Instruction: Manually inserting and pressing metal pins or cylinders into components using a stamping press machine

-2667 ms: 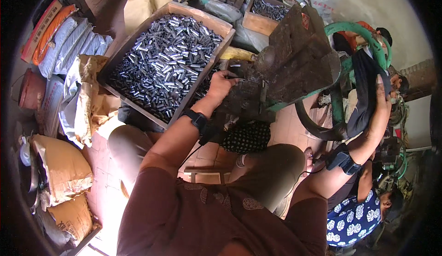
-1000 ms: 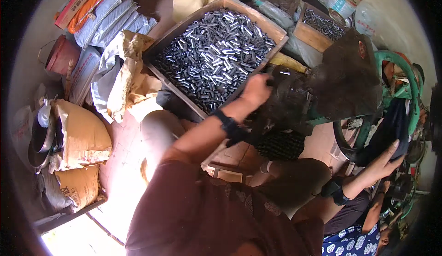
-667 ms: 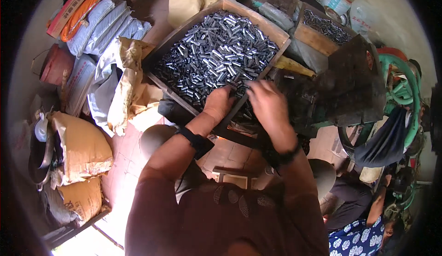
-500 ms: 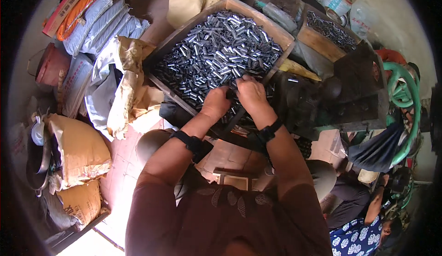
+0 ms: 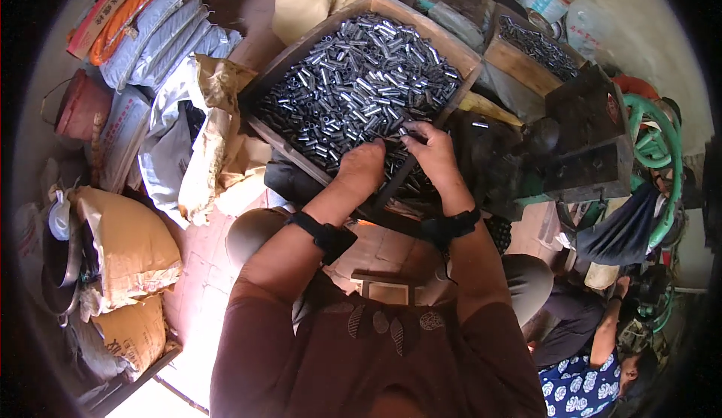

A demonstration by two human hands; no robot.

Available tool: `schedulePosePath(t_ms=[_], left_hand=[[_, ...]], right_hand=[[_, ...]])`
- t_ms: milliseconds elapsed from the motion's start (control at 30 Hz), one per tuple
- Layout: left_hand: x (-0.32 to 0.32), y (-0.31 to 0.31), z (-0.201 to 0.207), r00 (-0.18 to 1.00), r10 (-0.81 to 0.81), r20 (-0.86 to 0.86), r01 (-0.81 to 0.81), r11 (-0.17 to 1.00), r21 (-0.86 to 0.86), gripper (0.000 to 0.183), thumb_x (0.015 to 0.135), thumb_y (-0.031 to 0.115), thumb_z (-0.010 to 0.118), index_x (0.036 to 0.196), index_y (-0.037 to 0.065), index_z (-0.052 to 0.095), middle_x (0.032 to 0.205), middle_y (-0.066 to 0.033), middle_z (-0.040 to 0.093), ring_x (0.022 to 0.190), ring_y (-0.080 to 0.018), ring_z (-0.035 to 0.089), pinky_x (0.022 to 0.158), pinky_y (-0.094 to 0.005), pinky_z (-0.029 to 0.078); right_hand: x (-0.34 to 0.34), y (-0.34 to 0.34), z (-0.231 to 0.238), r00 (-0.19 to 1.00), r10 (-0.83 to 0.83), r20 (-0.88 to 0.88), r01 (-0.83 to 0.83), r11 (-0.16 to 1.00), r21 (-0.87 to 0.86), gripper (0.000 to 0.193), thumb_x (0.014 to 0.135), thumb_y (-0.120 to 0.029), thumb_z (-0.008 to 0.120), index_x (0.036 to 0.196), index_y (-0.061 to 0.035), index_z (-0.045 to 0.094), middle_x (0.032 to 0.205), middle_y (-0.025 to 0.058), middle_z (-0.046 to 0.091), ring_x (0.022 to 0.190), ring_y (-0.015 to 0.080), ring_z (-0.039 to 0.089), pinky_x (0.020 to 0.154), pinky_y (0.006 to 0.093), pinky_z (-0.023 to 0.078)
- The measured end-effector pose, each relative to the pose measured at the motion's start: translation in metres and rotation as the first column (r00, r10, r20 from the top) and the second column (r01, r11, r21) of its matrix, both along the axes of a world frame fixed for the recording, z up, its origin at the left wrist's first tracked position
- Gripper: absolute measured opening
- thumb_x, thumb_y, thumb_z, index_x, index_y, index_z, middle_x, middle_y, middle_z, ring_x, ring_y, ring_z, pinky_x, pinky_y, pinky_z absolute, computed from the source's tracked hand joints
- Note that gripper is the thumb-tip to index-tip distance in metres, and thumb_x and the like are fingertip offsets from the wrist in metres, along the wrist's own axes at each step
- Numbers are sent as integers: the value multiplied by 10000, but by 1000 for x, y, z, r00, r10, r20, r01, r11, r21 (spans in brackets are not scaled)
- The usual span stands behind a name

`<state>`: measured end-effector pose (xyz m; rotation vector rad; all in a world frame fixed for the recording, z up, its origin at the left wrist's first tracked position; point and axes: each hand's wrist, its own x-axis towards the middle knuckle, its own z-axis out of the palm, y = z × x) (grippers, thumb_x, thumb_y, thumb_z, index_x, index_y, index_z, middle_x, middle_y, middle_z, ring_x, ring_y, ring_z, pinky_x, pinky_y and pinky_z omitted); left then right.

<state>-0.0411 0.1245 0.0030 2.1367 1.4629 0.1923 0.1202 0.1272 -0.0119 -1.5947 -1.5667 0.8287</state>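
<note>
A square wooden box (image 5: 282,147) full of small shiny metal tubes (image 5: 361,80) lies in front of me. Over its near corner, my left hand (image 5: 363,167) is closed, with the fingertips curled out of sight among the tubes. To its right, my right hand (image 5: 434,152) is pinched, thumb and forefinger together above the tubes. Whatever either hand holds is too small or hidden to make out. A dark strip (image 5: 392,185) runs between my wrists at the box's near corner.
A smaller wooden box (image 5: 520,68) of metal parts stands at the far right, beyond a dark machine (image 5: 587,155) and a green hose (image 5: 669,215). Paper sacks (image 5: 128,245) and stacked bags (image 5: 150,42) line the left. Another person (image 5: 583,384) sits at lower right.
My right hand has shifted right and slightly nearer, widening the space between the hands. My left hand has moved a little to the right, with its fingers still curled.
</note>
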Motion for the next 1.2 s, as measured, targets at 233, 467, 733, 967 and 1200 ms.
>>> schedulePosePath(t_ms=[233,467,733,967,1200], left_hand=[[10,3,-18,996,40,-76,-33,995,90,180,711,59,548,872,-11,513,802,-201,597,802,-341,599,704,-399,484],[5,19,-11,783,129,608,-247,963,113,132,693,41,602,816,-6,599,621,-136,600,626,-247,621,579,-328,480],[3,23,-20,464,425,777,-108,898,-426,150,750,102,647,853,-2,615,639,8,562,496,-47,447,424,-194,333],[1,22,-9,430,578,693,17,763,-647,137,759,91,630,858,-2,616,661,1,574,530,-42,466,449,-179,344],[-2,21,-8,414,512,753,-14,830,-557,120,748,57,603,845,-14,612,687,-15,581,559,-63,487,500,-196,380]], right_hand=[[-4,-19,19,942,-98,-321,28,976,-216,238,774,-44,599,1004,9,575,825,97,626,684,148,627,508,244,467],[-2,-11,16,862,-177,-475,74,971,-226,175,773,-27,600,944,8,581,800,56,608,630,103,588,506,208,456],[-18,1,11,772,-220,-596,122,972,-201,177,768,-51,611,936,3,595,794,25,594,645,71,537,570,193,443],[-20,5,0,833,-60,-550,132,987,93,240,784,-62,599,1016,-2,582,863,18,597,679,51,515,587,185,424],[-11,6,11,873,-78,-482,-37,974,-225,145,790,-115,615,857,11,637,687,2,598,561,54,523,511,192,431]])
